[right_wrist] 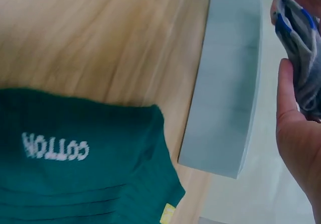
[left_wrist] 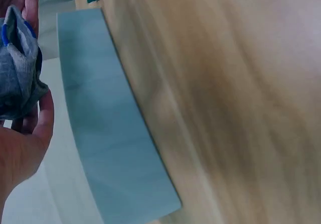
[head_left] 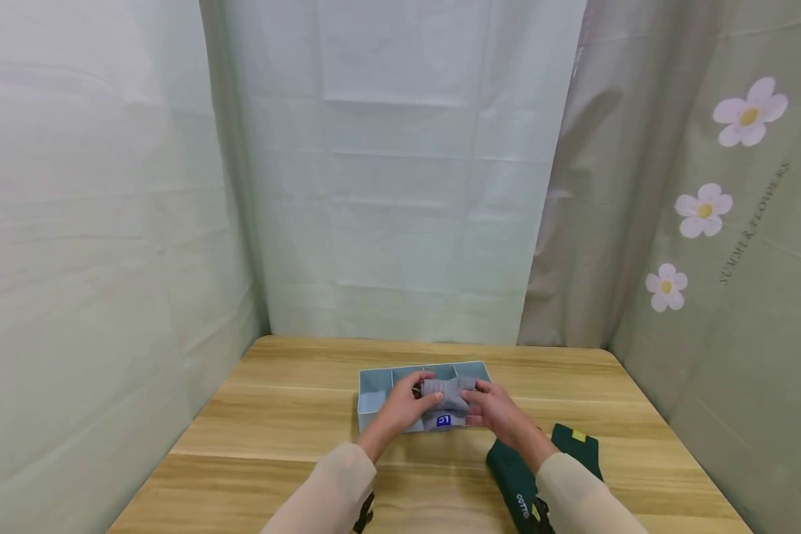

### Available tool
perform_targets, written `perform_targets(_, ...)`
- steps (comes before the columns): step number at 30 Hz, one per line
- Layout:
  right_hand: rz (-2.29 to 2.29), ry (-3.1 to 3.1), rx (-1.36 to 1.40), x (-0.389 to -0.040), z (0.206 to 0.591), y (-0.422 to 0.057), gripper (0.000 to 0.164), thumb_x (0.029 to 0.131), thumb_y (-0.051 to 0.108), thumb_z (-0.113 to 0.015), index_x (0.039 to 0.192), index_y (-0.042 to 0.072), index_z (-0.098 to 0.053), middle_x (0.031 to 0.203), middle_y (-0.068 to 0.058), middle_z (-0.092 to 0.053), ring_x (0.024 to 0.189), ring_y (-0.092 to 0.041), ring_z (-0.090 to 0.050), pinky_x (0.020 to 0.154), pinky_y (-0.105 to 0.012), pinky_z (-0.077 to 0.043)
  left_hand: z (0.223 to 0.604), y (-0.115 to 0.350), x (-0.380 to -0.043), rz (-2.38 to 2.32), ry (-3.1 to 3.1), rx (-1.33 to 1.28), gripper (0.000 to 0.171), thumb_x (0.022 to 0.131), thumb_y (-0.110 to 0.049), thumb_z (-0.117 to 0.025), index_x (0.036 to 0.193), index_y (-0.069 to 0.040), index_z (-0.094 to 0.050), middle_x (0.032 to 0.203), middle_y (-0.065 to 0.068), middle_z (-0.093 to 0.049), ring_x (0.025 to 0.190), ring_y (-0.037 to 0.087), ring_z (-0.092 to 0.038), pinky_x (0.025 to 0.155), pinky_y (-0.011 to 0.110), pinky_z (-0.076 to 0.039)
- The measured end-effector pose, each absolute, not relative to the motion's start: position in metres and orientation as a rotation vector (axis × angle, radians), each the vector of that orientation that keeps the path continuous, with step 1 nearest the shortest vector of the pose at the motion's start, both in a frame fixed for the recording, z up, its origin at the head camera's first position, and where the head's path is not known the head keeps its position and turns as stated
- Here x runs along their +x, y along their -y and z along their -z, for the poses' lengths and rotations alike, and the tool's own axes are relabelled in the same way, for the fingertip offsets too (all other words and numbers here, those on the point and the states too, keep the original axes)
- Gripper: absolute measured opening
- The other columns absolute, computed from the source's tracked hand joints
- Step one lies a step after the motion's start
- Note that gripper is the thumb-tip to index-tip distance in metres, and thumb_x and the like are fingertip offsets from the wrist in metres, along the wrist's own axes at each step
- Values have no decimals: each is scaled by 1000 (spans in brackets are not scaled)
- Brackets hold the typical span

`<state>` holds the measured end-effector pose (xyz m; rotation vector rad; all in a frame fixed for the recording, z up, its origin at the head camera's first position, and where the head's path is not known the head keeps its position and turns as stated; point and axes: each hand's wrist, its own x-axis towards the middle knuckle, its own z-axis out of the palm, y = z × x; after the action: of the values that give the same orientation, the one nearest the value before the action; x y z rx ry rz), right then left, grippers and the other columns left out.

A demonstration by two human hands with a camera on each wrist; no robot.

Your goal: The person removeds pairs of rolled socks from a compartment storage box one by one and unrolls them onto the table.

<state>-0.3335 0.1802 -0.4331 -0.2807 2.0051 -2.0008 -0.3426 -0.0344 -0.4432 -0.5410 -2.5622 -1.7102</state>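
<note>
Between both hands is a folded grey sock bundle [head_left: 446, 397] with a blue "LG"-like patch, held up over the front of a light blue divided box [head_left: 372, 421]. My left hand [head_left: 400, 406] grips its left side, thumb on the near face. On the other side my right hand [head_left: 497, 411] pinches it between thumb and fingers. In the left wrist view the grey sock [left_wrist: 20, 63] shows folded layers with blue trim. The right wrist view shows the same bundle [right_wrist: 303, 48] above the box's wall [right_wrist: 225, 83].
Dark green socks [head_left: 514, 475] with yellow patches and "COTTON" lettering lie on the wooden table [head_left: 274, 437], under and beside my right forearm. Pale curtains [head_left: 400, 185] surround the table at the back and sides. The box has several compartments.
</note>
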Motion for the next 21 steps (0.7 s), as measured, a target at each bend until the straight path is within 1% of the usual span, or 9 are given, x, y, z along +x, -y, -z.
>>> perform_targets(4, 1929, -2037, -295, -329, 440, -182, 45, 104, 20, -52, 138, -9, -42, 114, -15, -63, 98, -27, -69, 88, -41, -55, 452, 34, -332, 1691, 2555, -513, 43, 92, -22, -73, 129, -3, -60, 116, 14, -63, 98, 23, -62, 80, 40, -54)
perform_targets(8, 1859, -2078, -255, -324, 449, -182, 52, 102, 21, -57, 139, -12, -41, 112, -15, -64, 96, -26, -68, 88, -43, -55, 462, 34, -316, 1720, 2526, -444, 42, 90, -22, -75, 123, -2, -59, 113, 13, -62, 93, 22, -60, 74, 38, -55)
perform_targets(10, 1829, -2095, -220, -322, 453, -181, 51, 101, 20, -59, 137, -13, -43, 110, -14, -64, 93, -25, -68, 86, -44, -55, 467, 35, -309, 1692, 2520, -411, 42, 88, -22, -77, 119, -2, -57, 109, 12, -61, 90, 20, -57, 71, 35, -53)
perform_targets(13, 1777, -2137, -174, -319, 459, -179, 45, 100, 19, -61, 132, -10, -50, 108, -13, -64, 90, -23, -66, 85, -44, -56, 474, 36, -302, 1631, 2517, -401, 39, 85, -16, -79, 112, -2, -54, 103, 11, -59, 83, 19, -55, 67, 31, -49)
perform_targets(15, 1752, -2159, -140, -319, 463, -177, 40, 99, 17, -61, 129, -9, -54, 107, -12, -64, 89, -23, -66, 82, -44, -57, 480, 37, -301, 1593, 2524, -400, 38, 83, -12, -79, 109, -2, -54, 99, 10, -59, 82, 18, -55, 66, 30, -49)
perform_targets(18, 1725, -2193, -95, -319, 471, -173, 36, 98, 13, -62, 124, -11, -55, 104, -12, -64, 87, -24, -66, 80, -44, -58, 487, 39, -300, 1568, 2528, -405, 35, 80, -7, -78, 104, -2, -54, 95, 8, -58, 80, 19, -55, 65, 29, -47)
perform_targets(21, 1720, -2245, -54, -319, 480, -167, 33, 97, 9, -62, 119, -14, -56, 97, -12, -65, 83, -23, -67, 76, -44, -58, 492, 41, -302, 1550, 2535, -399, 33, 80, -6, -78, 102, -2, -55, 93, 9, -59, 81, 21, -56, 66, 31, -48)
